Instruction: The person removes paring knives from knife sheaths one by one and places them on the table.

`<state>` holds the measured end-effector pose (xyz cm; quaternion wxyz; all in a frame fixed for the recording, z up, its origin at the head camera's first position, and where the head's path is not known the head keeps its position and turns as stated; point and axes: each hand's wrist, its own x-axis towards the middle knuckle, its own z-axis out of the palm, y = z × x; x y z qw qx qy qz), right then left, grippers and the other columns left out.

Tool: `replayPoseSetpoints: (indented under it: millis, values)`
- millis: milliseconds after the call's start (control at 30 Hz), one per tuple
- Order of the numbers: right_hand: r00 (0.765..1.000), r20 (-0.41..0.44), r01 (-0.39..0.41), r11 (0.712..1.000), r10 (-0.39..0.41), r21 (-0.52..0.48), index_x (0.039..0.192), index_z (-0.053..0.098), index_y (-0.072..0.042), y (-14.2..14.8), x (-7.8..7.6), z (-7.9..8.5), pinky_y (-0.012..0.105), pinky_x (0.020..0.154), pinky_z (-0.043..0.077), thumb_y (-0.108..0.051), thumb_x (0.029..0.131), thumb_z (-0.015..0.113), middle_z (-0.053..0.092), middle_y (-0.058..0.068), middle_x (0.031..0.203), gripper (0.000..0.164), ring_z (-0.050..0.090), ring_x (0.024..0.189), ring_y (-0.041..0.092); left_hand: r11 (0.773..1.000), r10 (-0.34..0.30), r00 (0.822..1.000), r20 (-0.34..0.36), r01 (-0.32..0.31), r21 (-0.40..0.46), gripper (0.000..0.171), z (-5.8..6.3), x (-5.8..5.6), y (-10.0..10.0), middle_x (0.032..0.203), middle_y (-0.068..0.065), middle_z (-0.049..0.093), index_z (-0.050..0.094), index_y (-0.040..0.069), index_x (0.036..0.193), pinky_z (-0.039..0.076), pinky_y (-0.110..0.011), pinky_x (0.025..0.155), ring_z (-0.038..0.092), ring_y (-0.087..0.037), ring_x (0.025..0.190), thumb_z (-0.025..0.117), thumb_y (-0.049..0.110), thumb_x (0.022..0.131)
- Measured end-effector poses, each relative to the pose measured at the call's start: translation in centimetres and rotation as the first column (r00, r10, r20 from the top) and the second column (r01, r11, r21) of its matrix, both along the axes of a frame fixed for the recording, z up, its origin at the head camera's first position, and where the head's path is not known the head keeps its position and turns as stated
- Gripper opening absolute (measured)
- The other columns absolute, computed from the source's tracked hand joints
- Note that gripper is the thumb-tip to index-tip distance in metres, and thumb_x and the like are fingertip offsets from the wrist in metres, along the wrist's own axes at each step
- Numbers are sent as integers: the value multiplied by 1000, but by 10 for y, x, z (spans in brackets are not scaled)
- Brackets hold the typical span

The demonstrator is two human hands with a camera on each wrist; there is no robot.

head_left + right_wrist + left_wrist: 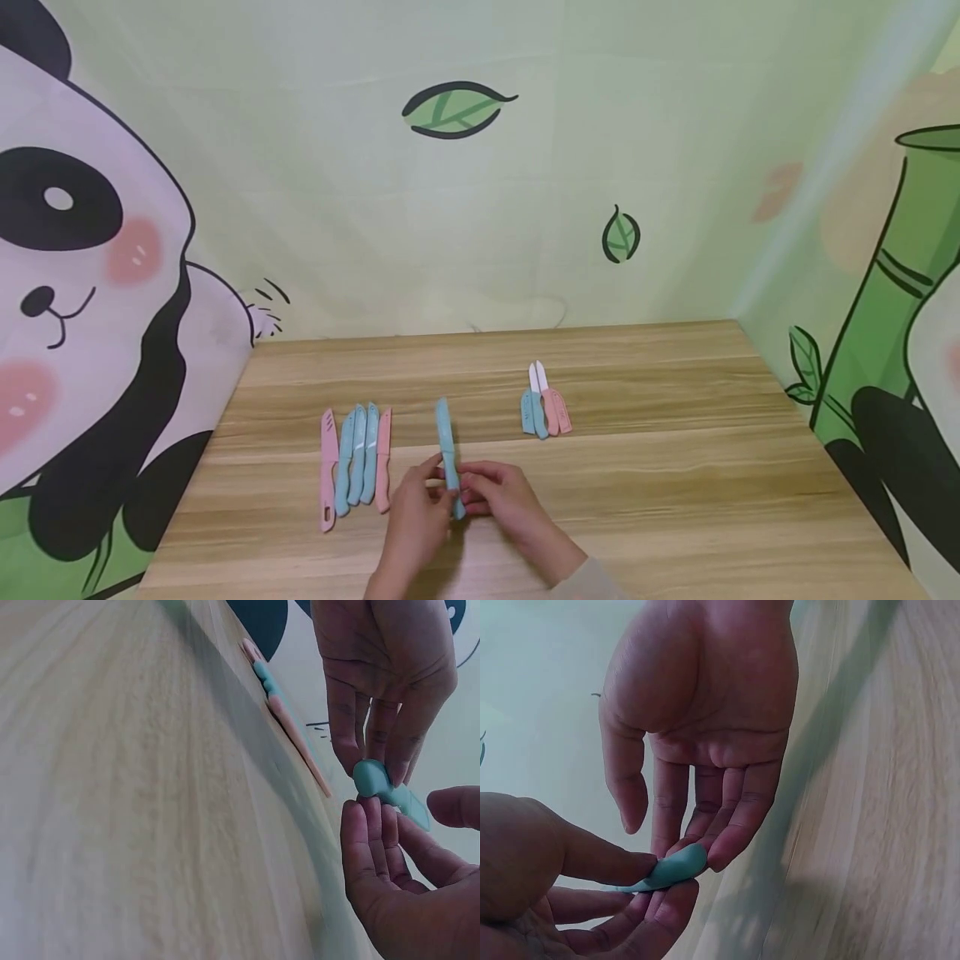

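Left hand [420,512], blue knife [446,427] pinched between thumb and fingers, right hand [513,505] alongside, thumb and fingers apart

Light-blue knife [446,429], brown wood-grain table [675,500], pale-green leaf-print backdrop [337,208].

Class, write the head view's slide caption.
Left hand pinches a blue knife, right hand touching it, beside a row of five knives.
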<state>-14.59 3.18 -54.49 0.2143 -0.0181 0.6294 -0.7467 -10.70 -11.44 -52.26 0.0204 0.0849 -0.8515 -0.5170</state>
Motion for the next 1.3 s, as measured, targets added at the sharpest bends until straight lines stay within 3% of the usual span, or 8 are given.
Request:
replayPoseSetpoints:
  millis: [233, 600, 1067, 1300]
  values:
    - [999, -39, 32, 998, -30, 50, 126, 65, 11, 13, 1, 2, 27, 72, 63, -7, 97, 65, 76, 14, 101, 34, 68, 76, 10, 997, -51, 999, -5, 51, 65, 54, 0, -1, 12, 118, -18, 64, 58, 0, 141, 62, -25, 71, 72, -29, 102, 70, -7, 89]
    - [994, -46, 97, 994, -95, 46, 121, 62, 14, 33, 1, 0, 24, 66, 60, -4, 95, 68, 72, 1, 89, 32, 67, 75, 11, 987, -126, 991, -49, 130, 92, 51, 1, -2, 31, 116, -16, 66, 60, 0, 138, 61, -23, 74, 71, -26, 101, 71, -6, 89]
    - [986, -55, 161, 982, -156, 101, 118, 63, 13, 51, 6, 2, 24, 65, 60, -3, 93, 70, 71, 4, 88, 31, 66, 75, 13, 971, -190, 981, -47, 195, 140, 50, -5, -5, 46, 115, -16, 67, 60, -1, 137, 59, -19, 68, 71, -27, 100, 72, -6, 89]
    - [986, -46, 165, 980, -161, 113, 118, 62, 12, 55, 9, 5, 25, 65, 60, -3, 93, 70, 68, 3, 85, 30, 65, 74, 13, 964, -216, 976, -28, 217, 155, 51, -9, -7, 49, 115, -15, 68, 60, 0, 138, 59, -20, 72, 70, -24, 99, 72, -4, 89]
